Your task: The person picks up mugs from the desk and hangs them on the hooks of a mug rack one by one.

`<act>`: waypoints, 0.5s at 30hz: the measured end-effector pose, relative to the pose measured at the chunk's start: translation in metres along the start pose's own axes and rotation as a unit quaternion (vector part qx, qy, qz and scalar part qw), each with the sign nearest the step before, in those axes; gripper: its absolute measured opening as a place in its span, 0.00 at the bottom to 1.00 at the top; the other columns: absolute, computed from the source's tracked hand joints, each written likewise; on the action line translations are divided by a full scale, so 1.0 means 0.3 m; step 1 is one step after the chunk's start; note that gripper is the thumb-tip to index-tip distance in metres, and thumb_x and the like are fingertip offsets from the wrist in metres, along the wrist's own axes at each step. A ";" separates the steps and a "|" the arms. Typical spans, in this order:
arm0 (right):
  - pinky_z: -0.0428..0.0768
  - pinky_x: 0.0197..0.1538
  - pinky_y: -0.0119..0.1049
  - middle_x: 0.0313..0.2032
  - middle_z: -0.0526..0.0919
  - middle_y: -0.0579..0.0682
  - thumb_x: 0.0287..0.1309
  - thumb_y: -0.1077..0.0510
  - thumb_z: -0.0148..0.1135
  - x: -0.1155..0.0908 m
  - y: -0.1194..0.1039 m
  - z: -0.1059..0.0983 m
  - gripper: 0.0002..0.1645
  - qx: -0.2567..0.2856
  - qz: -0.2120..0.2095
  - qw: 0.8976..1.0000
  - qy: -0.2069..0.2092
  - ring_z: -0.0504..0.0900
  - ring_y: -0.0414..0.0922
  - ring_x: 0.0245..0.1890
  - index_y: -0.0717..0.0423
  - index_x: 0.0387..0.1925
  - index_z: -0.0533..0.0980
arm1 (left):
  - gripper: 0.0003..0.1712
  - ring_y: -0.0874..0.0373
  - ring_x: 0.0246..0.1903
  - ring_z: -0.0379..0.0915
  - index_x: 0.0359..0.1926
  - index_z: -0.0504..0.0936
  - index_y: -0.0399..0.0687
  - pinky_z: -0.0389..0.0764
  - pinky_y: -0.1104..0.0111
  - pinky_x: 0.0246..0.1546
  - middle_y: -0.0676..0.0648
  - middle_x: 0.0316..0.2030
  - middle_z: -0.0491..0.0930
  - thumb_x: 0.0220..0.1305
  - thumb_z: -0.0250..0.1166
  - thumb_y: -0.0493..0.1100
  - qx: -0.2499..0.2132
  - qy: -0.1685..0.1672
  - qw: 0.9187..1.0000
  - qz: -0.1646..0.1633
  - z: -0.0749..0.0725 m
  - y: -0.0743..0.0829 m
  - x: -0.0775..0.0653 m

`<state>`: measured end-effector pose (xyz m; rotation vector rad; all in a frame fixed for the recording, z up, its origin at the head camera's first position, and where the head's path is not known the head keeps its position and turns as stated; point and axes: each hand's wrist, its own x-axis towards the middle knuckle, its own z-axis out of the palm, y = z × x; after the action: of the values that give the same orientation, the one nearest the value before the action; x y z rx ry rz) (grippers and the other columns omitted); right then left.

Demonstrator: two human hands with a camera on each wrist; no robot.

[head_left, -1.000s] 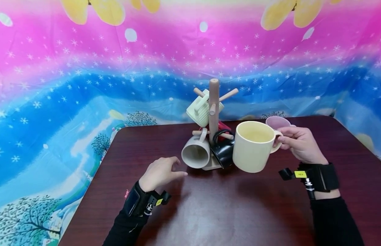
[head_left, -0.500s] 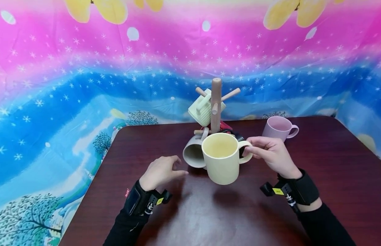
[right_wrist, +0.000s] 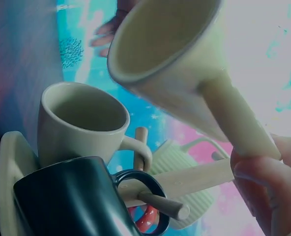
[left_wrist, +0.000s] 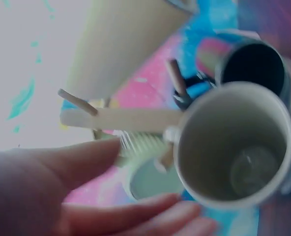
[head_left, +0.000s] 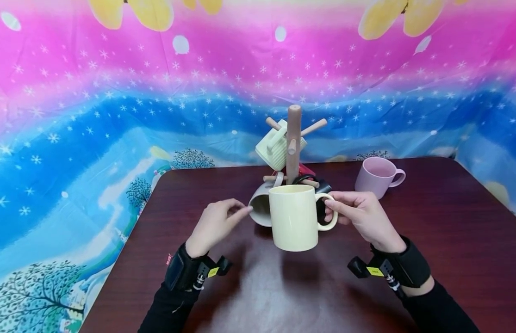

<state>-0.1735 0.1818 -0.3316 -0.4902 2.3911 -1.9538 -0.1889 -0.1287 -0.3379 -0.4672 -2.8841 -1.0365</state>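
Observation:
My right hand [head_left: 362, 217] pinches the handle of a pale yellow mug [head_left: 294, 219], held up in front of a wooden mug tree [head_left: 294, 138]. In the right wrist view, thumb and fingers close on that handle. My left hand [head_left: 216, 224] holds nothing; its relaxed fingers point toward the yellow mug, near a grey-white mug [left_wrist: 234, 147] hanging on a lower peg. A black mug [right_wrist: 76, 196] hangs on another lower peg, mostly hidden behind the yellow mug in the head view. A pale green ribbed mug [head_left: 274, 148] hangs from an upper peg.
A pink mug [head_left: 375, 178] stands upright on the dark wooden table [head_left: 441, 222] at the back right. Part of a red mug [head_left: 306, 170] shows behind the tree's post. A bare upper peg [head_left: 313, 127] sticks out to the right. A printed cloth [head_left: 224, 92] hangs behind the table.
My right hand has carried the yellow mug left and slightly down, to the front of the tree, uncovering the pink mug. The yellow mug is now more upright. My left hand has risen slightly.

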 end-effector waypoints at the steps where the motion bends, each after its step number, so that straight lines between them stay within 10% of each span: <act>1: 0.82 0.33 0.31 0.24 0.82 0.44 0.61 0.58 0.56 -0.003 -0.004 0.002 0.14 -0.008 -0.004 1.000 0.002 0.80 0.37 0.27 0.64 0.43 0.78 | 0.16 0.65 0.27 0.76 0.41 0.81 0.52 0.74 0.70 0.30 0.54 0.28 0.82 0.62 0.58 0.56 -0.032 0.008 0.999 -0.001 -0.004 0.005 -0.002; 8: 0.81 0.31 0.30 0.23 0.82 0.44 0.60 0.59 0.57 -0.020 -0.022 0.027 0.13 -0.078 -0.052 0.995 0.037 0.79 0.39 0.25 0.66 0.41 0.78 | 0.25 0.59 0.41 0.80 0.54 0.76 0.48 0.78 0.67 0.43 0.47 0.46 0.81 0.59 0.61 0.56 -0.206 -0.028 0.978 -0.003 -0.017 0.043 -0.023; 15: 0.79 0.28 0.29 0.22 0.82 0.42 0.57 0.62 0.59 -0.025 -0.023 0.059 0.10 -0.091 -0.085 0.990 0.064 0.79 0.37 0.23 0.64 0.39 0.79 | 0.43 0.52 0.51 0.76 0.65 0.63 0.49 0.78 0.61 0.48 0.45 0.55 0.75 0.50 0.68 0.56 -0.216 -0.067 0.974 0.026 0.011 0.110 0.006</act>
<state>-0.1611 0.1656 -0.3303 -0.6115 2.7083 -1.8904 -0.1808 -0.1020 -0.3199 -0.6487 -2.7269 -1.6932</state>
